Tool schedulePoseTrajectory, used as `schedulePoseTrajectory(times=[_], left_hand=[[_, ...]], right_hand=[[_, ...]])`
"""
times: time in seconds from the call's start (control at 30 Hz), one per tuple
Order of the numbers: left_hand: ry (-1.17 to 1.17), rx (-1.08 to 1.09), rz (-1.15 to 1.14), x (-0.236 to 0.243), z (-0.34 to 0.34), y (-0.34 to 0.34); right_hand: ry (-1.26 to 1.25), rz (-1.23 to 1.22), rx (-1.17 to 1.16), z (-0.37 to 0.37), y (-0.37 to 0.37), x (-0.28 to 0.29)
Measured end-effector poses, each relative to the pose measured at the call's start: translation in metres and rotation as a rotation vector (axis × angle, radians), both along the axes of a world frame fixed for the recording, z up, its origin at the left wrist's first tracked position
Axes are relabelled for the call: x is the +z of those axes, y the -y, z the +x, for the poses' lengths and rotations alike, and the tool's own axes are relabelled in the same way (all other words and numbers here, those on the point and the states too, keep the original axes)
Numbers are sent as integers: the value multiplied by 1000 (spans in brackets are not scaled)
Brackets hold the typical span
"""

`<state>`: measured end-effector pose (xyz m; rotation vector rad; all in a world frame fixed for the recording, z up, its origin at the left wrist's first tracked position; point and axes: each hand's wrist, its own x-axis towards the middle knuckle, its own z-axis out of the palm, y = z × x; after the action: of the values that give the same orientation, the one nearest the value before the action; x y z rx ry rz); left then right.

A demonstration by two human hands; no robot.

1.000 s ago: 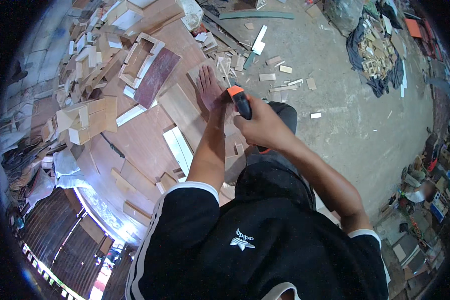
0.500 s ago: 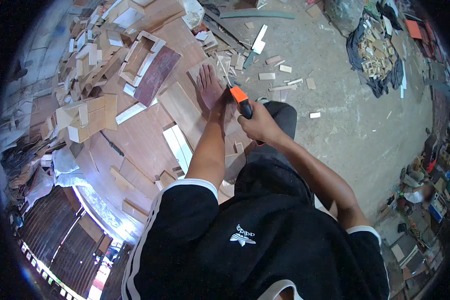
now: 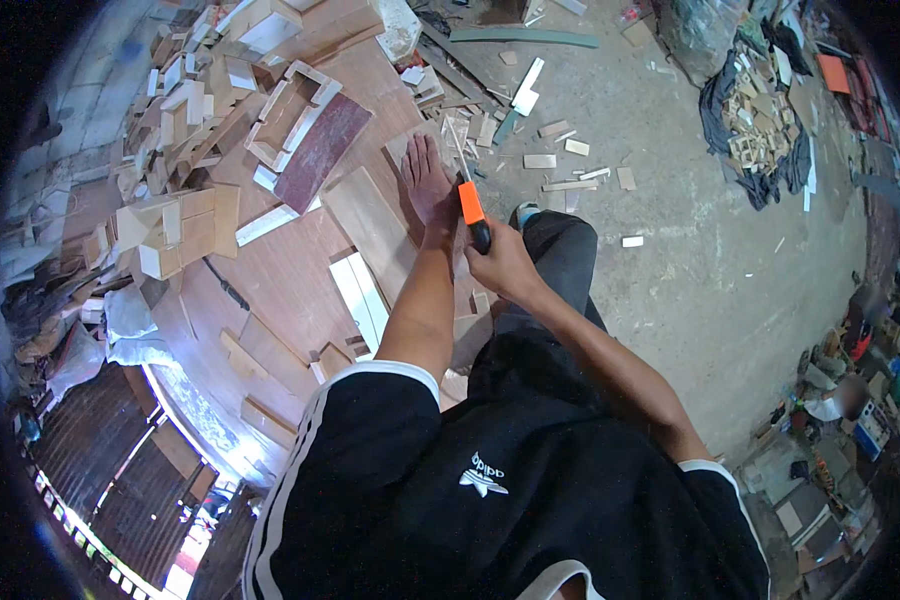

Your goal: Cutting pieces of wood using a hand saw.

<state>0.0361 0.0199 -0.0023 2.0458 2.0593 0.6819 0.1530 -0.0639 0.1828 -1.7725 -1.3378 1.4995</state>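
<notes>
My left hand (image 3: 430, 185) lies flat, fingers stretched forward, pressing on a wooden board (image 3: 400, 150) on the work surface. Just to its right, my right hand (image 3: 505, 264) is wrapped round the black-and-orange handle of a handsaw (image 3: 472, 204). The thin saw blade points away from me, past the left hand's fingers, along the board's right side. Whether the teeth touch the wood cannot be made out. Left of my left forearm lie a pale plank (image 3: 365, 215) and white strips (image 3: 360, 298).
Wooden box-like pieces (image 3: 185, 230) are heaped at the left, beside a frame with a dark red panel (image 3: 320, 155). A dark-handled tool (image 3: 228, 285) lies nearer. Offcuts (image 3: 540, 161) litter the concrete floor, and a dark cloth holding wood scraps (image 3: 755, 130) sits far right.
My right hand has drawn the handsaw back toward me and slightly left. My left hand stays flat on the board. The whole view has shifted a little.
</notes>
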Motion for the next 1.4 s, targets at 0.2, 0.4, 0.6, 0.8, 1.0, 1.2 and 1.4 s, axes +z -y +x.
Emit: schedulePoseTrajectory(times=[0.2, 0.4, 0.6, 0.8, 1.0, 1.2, 1.4], left_hand=[[-133, 30, 12, -1, -51, 17], [-98, -40, -27, -11, -4, 4], [-110, 21, 10, 3, -49, 16], [-74, -42, -31, -7, 2, -1], [-108, 0, 39, 2, -40, 14], [-91, -47, -2, -14, -16, 3], [-134, 12, 45, -9, -48, 14]], right_hand=[[-237, -167, 114, 7, 61, 111], [30, 159, 50, 1, 29, -20], [-231, -111, 77, 13, 96, 111], [-128, 104, -12, 13, 29, -39], [-234, -8, 70, 12, 98, 102], [-153, 115, 22, 7, 26, -36], [-239, 14, 41, 12, 95, 77]])
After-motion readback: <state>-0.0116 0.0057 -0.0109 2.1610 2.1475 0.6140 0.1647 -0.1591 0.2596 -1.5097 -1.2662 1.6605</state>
